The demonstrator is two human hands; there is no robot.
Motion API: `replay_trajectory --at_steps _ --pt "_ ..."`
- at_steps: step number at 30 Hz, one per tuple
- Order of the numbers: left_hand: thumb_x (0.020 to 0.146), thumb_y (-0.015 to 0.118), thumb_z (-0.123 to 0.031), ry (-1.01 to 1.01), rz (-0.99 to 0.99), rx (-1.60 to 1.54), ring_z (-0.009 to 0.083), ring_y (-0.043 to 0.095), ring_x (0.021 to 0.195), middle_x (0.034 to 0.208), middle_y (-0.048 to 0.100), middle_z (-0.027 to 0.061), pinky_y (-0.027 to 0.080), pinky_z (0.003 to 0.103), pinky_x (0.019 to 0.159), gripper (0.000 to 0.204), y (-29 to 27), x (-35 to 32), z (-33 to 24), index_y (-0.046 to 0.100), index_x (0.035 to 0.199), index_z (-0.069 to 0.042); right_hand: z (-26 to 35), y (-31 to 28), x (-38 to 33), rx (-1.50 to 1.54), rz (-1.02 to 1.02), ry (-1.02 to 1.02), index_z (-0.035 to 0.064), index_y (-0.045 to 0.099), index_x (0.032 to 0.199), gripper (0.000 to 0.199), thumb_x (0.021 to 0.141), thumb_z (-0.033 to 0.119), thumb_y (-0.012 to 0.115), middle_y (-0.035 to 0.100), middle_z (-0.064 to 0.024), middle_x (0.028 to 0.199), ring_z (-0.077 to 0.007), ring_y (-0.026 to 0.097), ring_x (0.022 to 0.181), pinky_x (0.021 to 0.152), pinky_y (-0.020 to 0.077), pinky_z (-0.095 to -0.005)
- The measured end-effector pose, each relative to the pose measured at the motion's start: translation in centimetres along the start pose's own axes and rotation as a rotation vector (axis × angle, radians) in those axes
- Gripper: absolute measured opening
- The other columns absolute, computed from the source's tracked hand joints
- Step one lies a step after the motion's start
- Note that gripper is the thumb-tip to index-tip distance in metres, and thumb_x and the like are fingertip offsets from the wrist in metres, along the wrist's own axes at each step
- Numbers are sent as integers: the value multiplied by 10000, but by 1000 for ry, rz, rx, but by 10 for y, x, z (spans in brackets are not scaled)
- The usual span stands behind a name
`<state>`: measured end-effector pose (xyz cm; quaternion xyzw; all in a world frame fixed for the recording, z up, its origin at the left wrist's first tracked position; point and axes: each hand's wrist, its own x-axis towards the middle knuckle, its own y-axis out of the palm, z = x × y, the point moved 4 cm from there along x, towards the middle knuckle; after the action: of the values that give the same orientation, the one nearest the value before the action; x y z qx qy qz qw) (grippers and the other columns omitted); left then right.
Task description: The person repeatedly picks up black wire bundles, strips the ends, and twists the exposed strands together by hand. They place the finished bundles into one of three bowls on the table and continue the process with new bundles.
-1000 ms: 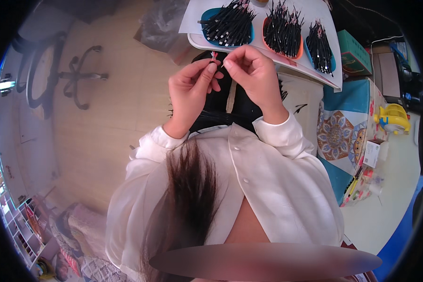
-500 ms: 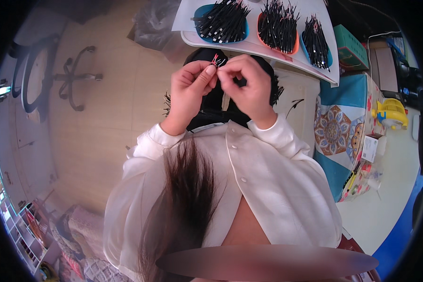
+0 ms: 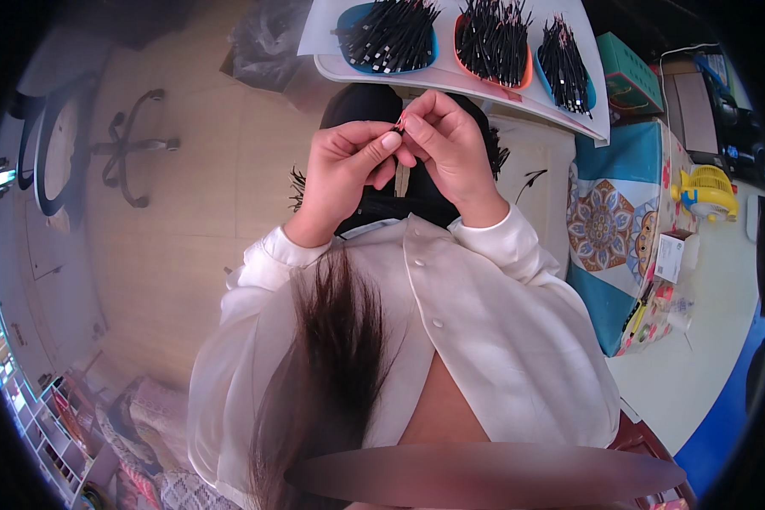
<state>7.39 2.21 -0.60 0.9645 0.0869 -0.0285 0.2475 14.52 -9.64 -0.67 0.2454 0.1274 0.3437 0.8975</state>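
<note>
Thin red wire strands (image 3: 401, 120) sit above black-trousered lap (image 3: 361, 104), left hand (image 3: 344, 166) pinching their base, right hand (image 3: 452, 157) apparently closed on the tips. Looks like fingertip strand-separating or twisting; next calls for steady left pinch. Half-second ago strands fanned out; now right fingertips partly hide them.

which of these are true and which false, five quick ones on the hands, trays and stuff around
1. The left hand and right hand are both at some thin red wires. True.
2. The middle tray is green. False: it is orange.
3. Black cables fill the leftmost blue tray. True.
4. The green box stands left of the trays. False: it stands to their right.
5. The yellow fan lies on the floor. False: it is by the medallion-patterned cloth, to its right.
</note>
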Motion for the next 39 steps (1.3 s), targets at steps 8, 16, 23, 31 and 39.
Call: replay_trajectory --at_steps 8,16,23,31,39 --pt "948 552 -66 -80 159 -192 69 421 521 741 639 91 314 188 474 167 -2 1 5 657 972 61 -19 7 -6 474 120 258 54 553 1003 109 939 141 568 581 -36 815 -157 602 716 703 498 -296" --pt "952 542 -64 -115 180 12 58 429 546 752 646 89 320 183 486 160 -1 2 -3 643 976 58 -7 -2 -8 226 87 240 39 560 988 146 940 174 584 580 -21 832 -109 584 684 673 484 -232" --pt "939 553 -58 -113 159 61 72 488 526 746 658 99 365 192 476 155 -1 -6 -10 651 959 61 -19 4 -12 313 91 243 36 528 1052 195 954 201 560 572 -32 813 -129 572 689 690 502 -285" --pt "929 551 -70 -148 172 -15 110 558 515 686 651 109 400 203 463 180 -3 -3 -2 662 877 61 -21 -3 -13 213 55 208 51 511 1060 171 959 188 531 566 -62 790 -187 592 687 710 513 -343" --pt "917 572 -40 -198 116 -30 91 508 488 700 658 111 360 197 441 146 -4 -5 1 676 914 63 -26 2 -16 284 118 255 31 519 1073 199 964 196 545 557 -37 862 -130 552 713 681 460 -256"
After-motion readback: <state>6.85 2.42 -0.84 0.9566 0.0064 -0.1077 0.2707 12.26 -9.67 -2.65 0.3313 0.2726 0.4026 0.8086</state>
